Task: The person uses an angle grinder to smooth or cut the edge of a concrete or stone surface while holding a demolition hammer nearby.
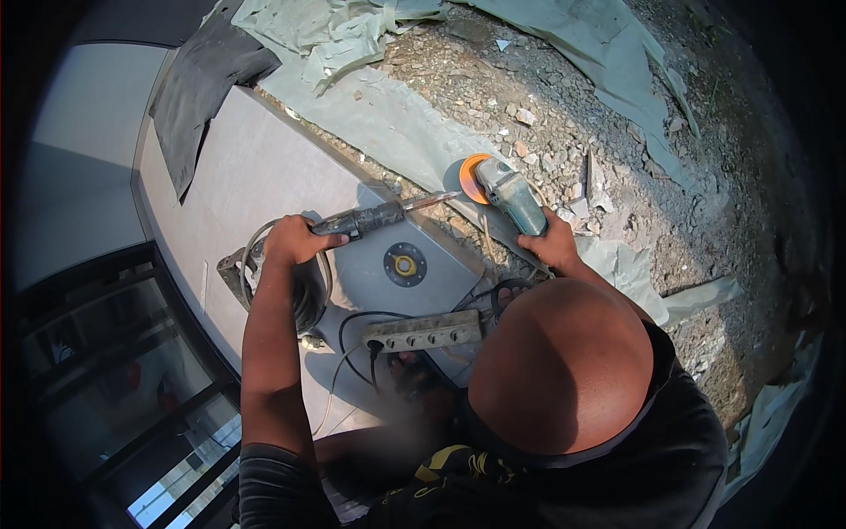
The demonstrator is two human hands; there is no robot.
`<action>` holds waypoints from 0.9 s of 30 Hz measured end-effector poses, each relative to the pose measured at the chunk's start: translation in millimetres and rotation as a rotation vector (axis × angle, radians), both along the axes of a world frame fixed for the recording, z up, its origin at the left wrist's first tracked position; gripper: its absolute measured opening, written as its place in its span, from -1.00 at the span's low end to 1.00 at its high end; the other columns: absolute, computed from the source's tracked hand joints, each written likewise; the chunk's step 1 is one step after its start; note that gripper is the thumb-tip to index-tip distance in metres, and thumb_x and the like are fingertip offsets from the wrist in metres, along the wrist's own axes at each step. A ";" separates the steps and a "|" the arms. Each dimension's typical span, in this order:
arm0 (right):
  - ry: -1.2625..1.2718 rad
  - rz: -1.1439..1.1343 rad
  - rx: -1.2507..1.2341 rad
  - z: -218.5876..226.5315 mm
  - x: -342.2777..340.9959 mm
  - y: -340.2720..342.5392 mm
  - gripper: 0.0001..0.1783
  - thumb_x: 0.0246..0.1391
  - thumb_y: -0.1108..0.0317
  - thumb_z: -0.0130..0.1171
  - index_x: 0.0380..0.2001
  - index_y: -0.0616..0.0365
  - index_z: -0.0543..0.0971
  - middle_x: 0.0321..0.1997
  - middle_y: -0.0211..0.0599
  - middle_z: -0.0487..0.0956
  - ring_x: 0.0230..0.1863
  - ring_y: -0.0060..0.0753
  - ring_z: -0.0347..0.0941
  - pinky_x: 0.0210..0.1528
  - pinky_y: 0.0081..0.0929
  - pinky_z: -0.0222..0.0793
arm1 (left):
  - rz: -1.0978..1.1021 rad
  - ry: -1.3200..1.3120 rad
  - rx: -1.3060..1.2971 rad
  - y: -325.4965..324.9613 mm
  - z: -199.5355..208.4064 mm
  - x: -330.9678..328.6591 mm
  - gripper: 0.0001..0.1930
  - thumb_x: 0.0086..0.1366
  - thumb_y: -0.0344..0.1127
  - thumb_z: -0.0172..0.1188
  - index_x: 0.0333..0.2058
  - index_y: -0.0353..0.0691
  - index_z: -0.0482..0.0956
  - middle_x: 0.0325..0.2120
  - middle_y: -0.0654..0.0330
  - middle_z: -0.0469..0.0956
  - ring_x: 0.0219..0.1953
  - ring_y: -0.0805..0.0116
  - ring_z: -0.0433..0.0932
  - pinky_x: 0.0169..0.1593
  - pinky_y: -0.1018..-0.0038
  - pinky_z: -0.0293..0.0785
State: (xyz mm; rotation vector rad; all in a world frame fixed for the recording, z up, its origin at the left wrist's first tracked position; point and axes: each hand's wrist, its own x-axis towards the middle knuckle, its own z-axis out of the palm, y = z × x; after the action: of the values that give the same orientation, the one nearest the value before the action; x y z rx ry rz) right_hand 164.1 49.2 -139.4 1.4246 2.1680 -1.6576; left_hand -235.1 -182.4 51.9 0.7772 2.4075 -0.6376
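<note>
At the edge of a grey slab (238,176), left hand (295,241) grips chisel tool (377,218), right hand (553,242) grinder (520,203), both likely heavy and rigid, best held by the body, away from the orange disc (471,180)

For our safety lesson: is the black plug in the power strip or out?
In: the black plug meets the power strip, prongs hidden.

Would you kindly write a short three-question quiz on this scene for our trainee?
1. Which hand holds the angle grinder?
2. True or false: the left hand grips a power tool with a long metal bit.
3. Which lies on the grey slab: (a) a paintbrush, (b) a round dark disc with a yellow centre, (c) a bucket?

Key: 1. The right hand. 2. True. 3. b.
</note>
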 end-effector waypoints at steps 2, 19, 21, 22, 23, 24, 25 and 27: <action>0.006 -0.025 0.001 3.2 4.1 -3.3 -0.15 -0.25 0.06 0.52 0.13 0.27 0.54 -0.16 0.10 0.72 -0.13 -0.03 0.70 0.01 -0.23 0.56 | 0.018 -0.086 0.060 -3.3 -6.8 -13.4 -0.05 -0.26 0.57 0.41 -0.27 -0.35 0.77 -0.36 -0.09 0.73 -0.21 -0.01 0.74 -0.07 0.15 0.61; 0.113 -0.148 -0.024 29.6 17.4 -12.8 -0.14 -0.22 0.17 0.56 0.15 0.40 0.51 -0.12 0.07 0.70 -0.12 -0.15 0.67 0.02 -0.29 0.52 | -0.049 -0.193 0.264 -12.4 -40.8 -45.1 -0.15 -0.18 0.44 0.47 -0.37 -0.43 0.67 -0.44 -0.17 0.66 -0.30 -0.08 0.69 -0.14 0.17 0.56; 0.111 -0.162 -0.012 23.7 19.0 -8.1 -0.11 -0.22 0.17 0.56 0.17 0.43 0.49 -0.13 0.08 0.70 -0.13 -0.16 0.67 0.01 -0.30 0.53 | -0.055 -0.174 0.283 -12.1 -42.0 -43.2 -0.15 -0.20 0.45 0.47 -0.38 -0.42 0.67 -0.46 -0.17 0.65 -0.31 -0.09 0.68 -0.16 0.16 0.56; 0.106 -0.177 -0.004 21.8 19.5 -6.7 -0.08 -0.22 0.16 0.55 0.19 0.45 0.47 -0.13 0.10 0.70 -0.14 -0.16 0.67 0.00 -0.31 0.53 | -0.052 -0.173 0.286 -12.1 -42.0 -42.6 -0.15 -0.20 0.45 0.47 -0.38 -0.42 0.67 -0.46 -0.17 0.65 -0.31 -0.09 0.68 -0.16 0.16 0.56; 0.107 -0.174 -0.001 20.1 20.2 -5.5 -0.08 -0.22 0.16 0.55 0.19 0.45 0.47 -0.13 0.10 0.70 -0.14 -0.16 0.67 0.00 -0.31 0.53 | -0.041 -0.181 0.283 -11.9 -42.2 -42.0 -0.15 -0.21 0.46 0.47 -0.39 -0.40 0.67 -0.47 -0.16 0.65 -0.32 -0.09 0.68 -0.16 0.16 0.56; 0.108 -0.188 0.002 22.0 16.7 -5.3 -0.06 -0.22 0.16 0.55 0.21 0.46 0.45 -0.14 0.10 0.70 -0.16 -0.17 0.68 -0.01 -0.31 0.54 | -0.029 -0.184 0.277 -12.8 -39.5 -43.1 -0.15 -0.22 0.47 0.47 -0.39 -0.39 0.67 -0.47 -0.16 0.65 -0.32 -0.09 0.68 -0.16 0.16 0.56; 0.109 -0.202 0.005 23.6 13.3 -5.3 -0.04 -0.22 0.16 0.55 0.23 0.47 0.44 -0.16 0.10 0.70 -0.17 -0.18 0.68 -0.03 -0.31 0.54 | -0.027 -0.178 0.278 -14.2 -39.9 -44.5 -0.15 -0.22 0.47 0.47 -0.39 -0.39 0.67 -0.47 -0.16 0.65 -0.32 -0.09 0.68 -0.16 0.16 0.56; 0.098 -0.198 -0.023 23.1 7.5 -7.2 -0.05 -0.22 0.16 0.55 0.23 0.46 0.44 -0.16 0.09 0.71 -0.18 -0.18 0.68 -0.03 -0.30 0.54 | -0.046 -0.189 0.283 -14.5 -43.1 -45.3 -0.16 -0.21 0.47 0.46 -0.41 -0.38 0.67 -0.48 -0.14 0.65 -0.33 -0.08 0.68 -0.17 0.16 0.56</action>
State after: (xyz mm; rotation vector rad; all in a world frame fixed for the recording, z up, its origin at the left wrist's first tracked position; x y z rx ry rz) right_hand 171.5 41.9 -116.2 1.6316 2.1089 -1.8470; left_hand -280.4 -196.9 8.9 0.9646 2.3364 -0.2281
